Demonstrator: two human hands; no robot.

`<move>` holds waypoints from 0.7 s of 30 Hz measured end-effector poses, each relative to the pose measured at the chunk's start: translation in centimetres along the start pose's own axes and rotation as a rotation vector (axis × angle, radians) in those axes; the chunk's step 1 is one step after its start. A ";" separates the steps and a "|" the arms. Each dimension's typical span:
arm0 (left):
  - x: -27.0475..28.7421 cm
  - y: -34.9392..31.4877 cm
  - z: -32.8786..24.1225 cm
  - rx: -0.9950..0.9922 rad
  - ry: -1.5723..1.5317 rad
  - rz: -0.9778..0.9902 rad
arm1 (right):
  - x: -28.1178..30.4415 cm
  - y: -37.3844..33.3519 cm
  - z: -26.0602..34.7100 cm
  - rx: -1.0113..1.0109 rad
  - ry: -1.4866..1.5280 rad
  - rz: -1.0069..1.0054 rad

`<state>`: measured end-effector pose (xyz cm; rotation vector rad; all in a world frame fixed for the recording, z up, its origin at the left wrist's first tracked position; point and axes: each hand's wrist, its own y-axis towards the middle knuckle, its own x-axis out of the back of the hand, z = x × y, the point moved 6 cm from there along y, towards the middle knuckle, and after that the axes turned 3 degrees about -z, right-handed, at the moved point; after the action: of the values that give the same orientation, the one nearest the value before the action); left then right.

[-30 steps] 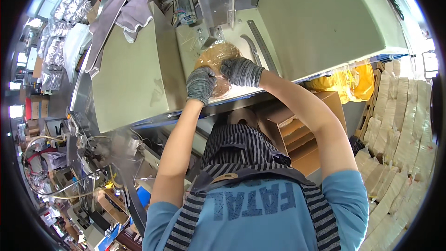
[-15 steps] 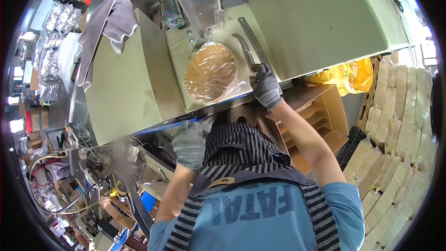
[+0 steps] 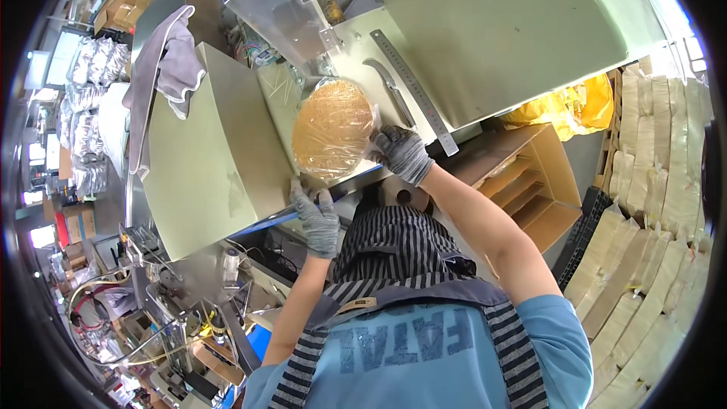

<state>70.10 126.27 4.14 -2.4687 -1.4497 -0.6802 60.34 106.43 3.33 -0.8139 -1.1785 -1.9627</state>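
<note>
A round brown bundle (image 3: 333, 130) wrapped in clear plastic film lies on the pale worktop; what it is made of I cannot make out. My right hand (image 3: 402, 154), in a grey glove with dark fingers, is at its right edge, fingers bent onto the film. Just below the bundle, my left hand (image 3: 316, 220) in a grey knit glove has its fingers apart, fingertips at the worktop's front edge. Right of the bundle lies a curved-bladed knife (image 3: 391, 89), beside a long metal ruler (image 3: 415, 92). Neither hand touches these two.
Pale green metal panels stand left (image 3: 189, 151) and right (image 3: 492, 30) of the worktop. A grey cloth (image 3: 170, 68) hangs over the left one. Behind stands a metal hopper (image 3: 280, 11). Below right are a cardboard box with shelves (image 3: 549, 182), a yellow bag (image 3: 568, 110) and stacked wrapped bundles (image 3: 644, 174).
My right hand has left the knife and ruler and moved left to the bundle's edge. My left hand has risen to the worktop's front edge. The whole view has shifted slightly.
</note>
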 end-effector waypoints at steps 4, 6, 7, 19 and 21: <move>-2.1 2.4 3.6 0.186 -0.285 -0.139 | 0.3 1.8 -0.2 0.023 0.165 0.111; -2.6 2.9 4.6 0.292 -0.341 -0.153 | -0.1 2.0 0.2 0.199 -0.028 0.173; -2.8 2.9 4.4 0.288 -0.343 -0.152 | -0.5 2.0 0.2 0.284 -0.127 0.204; -3.3 4.5 2.5 0.581 -1.182 -0.179 | 1.9 8.6 6.1 0.324 0.121 0.474; -3.4 4.3 1.2 0.651 -1.336 -0.124 | 4.0 10.4 8.8 0.392 0.103 0.502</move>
<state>72.75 121.98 1.70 -2.1737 -1.6738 1.4931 67.98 109.82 14.79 -0.7058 -1.1171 -1.2987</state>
